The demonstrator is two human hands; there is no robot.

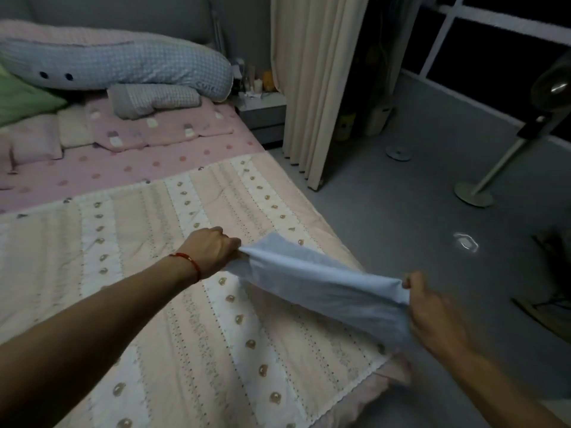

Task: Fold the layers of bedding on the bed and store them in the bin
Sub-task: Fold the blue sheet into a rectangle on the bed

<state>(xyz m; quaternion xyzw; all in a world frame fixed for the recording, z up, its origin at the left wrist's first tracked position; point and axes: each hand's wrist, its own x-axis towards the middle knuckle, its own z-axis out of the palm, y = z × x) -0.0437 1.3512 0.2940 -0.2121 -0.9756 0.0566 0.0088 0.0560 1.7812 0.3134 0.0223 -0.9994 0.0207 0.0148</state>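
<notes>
A light blue cloth (pixel 318 282) is stretched in the air over the bed's right corner. My left hand (pixel 213 250) grips its far end, and my right hand (pixel 432 316) grips its near end. Under it a cream quilt (pixel 173 304) with striped bands and small brown motifs lies spread flat over the near part of the bed. Beyond the quilt a pink dotted sheet (pixel 129 171) covers the mattress. No bin shows in the head view.
A long blue checked pillow (pixel 123 63), a green pillow (pixel 21 97) and small folded cloths lie at the head of the bed. A nightstand (pixel 262 112) and cream curtain (pixel 309 88) stand to the right. A standing fan (pixel 494 168) is on the grey floor.
</notes>
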